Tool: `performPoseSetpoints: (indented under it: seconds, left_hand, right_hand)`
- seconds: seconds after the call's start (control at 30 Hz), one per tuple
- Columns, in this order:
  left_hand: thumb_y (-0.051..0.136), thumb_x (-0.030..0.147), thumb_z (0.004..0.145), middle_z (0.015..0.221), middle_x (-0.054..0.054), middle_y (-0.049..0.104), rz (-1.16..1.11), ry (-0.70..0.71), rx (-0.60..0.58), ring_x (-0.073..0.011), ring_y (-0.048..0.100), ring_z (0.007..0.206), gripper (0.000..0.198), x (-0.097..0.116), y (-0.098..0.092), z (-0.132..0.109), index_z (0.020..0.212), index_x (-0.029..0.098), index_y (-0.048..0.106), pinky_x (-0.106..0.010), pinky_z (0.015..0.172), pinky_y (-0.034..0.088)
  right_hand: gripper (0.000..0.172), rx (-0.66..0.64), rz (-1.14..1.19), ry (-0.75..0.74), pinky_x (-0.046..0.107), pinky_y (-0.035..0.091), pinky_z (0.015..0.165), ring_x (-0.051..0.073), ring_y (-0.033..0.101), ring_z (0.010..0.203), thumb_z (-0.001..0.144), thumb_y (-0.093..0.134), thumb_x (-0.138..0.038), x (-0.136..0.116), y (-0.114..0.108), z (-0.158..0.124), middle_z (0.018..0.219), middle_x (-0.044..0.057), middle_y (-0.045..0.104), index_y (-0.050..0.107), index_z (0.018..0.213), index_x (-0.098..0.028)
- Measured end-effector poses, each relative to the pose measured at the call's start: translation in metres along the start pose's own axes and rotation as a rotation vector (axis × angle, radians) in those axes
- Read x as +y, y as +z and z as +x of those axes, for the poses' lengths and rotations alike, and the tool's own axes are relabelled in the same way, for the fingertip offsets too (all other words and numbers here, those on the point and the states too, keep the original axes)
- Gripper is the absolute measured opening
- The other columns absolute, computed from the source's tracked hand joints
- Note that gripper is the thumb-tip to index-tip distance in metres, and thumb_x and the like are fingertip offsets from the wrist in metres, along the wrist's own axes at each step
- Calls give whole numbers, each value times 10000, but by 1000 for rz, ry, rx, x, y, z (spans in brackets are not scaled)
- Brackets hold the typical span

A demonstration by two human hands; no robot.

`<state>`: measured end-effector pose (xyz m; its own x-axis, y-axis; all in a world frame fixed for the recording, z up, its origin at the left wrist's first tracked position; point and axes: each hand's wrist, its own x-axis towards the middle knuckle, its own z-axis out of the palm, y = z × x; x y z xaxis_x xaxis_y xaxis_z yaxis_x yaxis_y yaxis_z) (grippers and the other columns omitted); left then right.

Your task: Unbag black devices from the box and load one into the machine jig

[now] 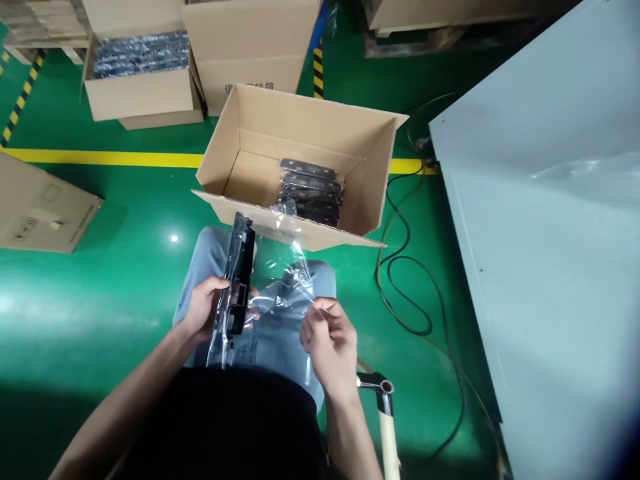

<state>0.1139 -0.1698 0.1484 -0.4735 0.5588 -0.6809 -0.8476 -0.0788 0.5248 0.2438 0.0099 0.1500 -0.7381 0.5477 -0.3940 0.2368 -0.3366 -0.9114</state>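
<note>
My left hand is closed round a long black plastic part, which stands roughly upright over my lap. Clear film of a plastic bag covers the part's left side and spreads out to its right. The fingers of my right hand pinch the bag's right edge and hold it stretched away from the part. Just beyond my knees stands an open cardboard box. Several bagged black parts lie stacked in its right half.
Behind on the left, another open carton holds plastic-wrapped parts. A closed carton sits at far left. To the right stand a large grey panel and black cables on the green floor. A pipe frame is beside my right arm.
</note>
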Motion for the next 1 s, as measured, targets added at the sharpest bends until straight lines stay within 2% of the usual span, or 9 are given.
performPoseSetpoints:
  seconds: [0.1, 0.23, 0.3, 0.43, 0.5, 0.57, 0.7, 0.83, 1.0]
  left_hand:
    - [649, 498, 699, 1030, -132, 778, -114, -23, -80, -293, 744, 796, 792, 1, -7, 1, 1397, 124, 630, -345, 570, 571]
    - [667, 630, 810, 1091, -163, 779, -121, -20, -128, -296, 750, 845, 812, -3, -7, 3, 1447, 130, 616, -341, 575, 580]
    - [725, 675, 813, 1099, -155, 783, -73, -32, -105, -277, 753, 829, 777, -5, -6, 5, 1387, 155, 659, -325, 571, 582]
    - [936, 487, 703, 1026, -119, 797, 77, -62, 11, -226, 748, 739, 571, -2, -9, 8, 1125, 156, 739, -300, 604, 585]
    - [972, 439, 676, 959, -98, 795, 133, -21, 81, -197, 733, 711, 531, 1, -14, 9, 1052, 141, 744, -280, 632, 573]
    - [995, 424, 654, 926, -62, 784, 168, 44, 129, -161, 713, 713, 548, 4, -17, 12, 1060, 147, 754, -248, 652, 545]
    - [990, 476, 654, 886, -25, 756, 261, 112, 108, -122, 662, 689, 562, 17, -13, 24, 1073, 165, 782, -228, 633, 485]
    - [929, 598, 679, 937, -56, 784, 406, 181, 127, -166, 691, 740, 627, 50, 5, 65, 1114, 170, 786, -250, 623, 476]
    - [871, 607, 715, 1021, -78, 806, 508, 287, 228, -204, 732, 841, 625, 119, 32, 159, 1161, 183, 765, -252, 621, 474]
  right_hand:
    - [442, 6, 60, 39, 213, 264, 401, 77, 291, 444, 889, 754, -612, 2, -6, 1, 552, -119, 365, 496, 858, -254]
    - [385, -63, -56, -83, 232, 307, 420, 91, 348, 452, 936, 718, -574, -7, -10, -6, 559, -92, 443, 525, 860, -250]
    - [352, -66, -125, -160, 245, 327, 437, 98, 378, 463, 953, 705, -542, -10, -12, -8, 570, -78, 471, 544, 855, -244]
    - [319, 13, -215, -240, 260, 345, 455, 107, 398, 475, 954, 699, -522, -10, -22, -4, 577, -67, 488, 590, 877, -233]
    - [333, 37, -235, -231, 261, 343, 457, 107, 390, 476, 941, 704, -540, -8, -28, 2, 576, -66, 486, 604, 882, -228]
    - [368, 50, -226, -187, 258, 336, 453, 106, 376, 474, 919, 717, -574, -6, -33, 10, 572, -68, 476, 607, 880, -225]
    - [471, 152, -197, -100, 247, 337, 438, 109, 376, 481, 852, 749, -668, -7, -38, 27, 572, -69, 475, 613, 898, -220]
    - [542, 285, -248, -104, 278, 448, 483, 149, 483, 510, 873, 677, -744, 1, -45, 45, 591, -37, 545, 651, 958, -209]
    - [619, 370, -499, -99, 352, 550, 585, 272, 702, 638, 871, 594, -812, 38, -58, 65, 738, 88, 748, 748, 898, -213]
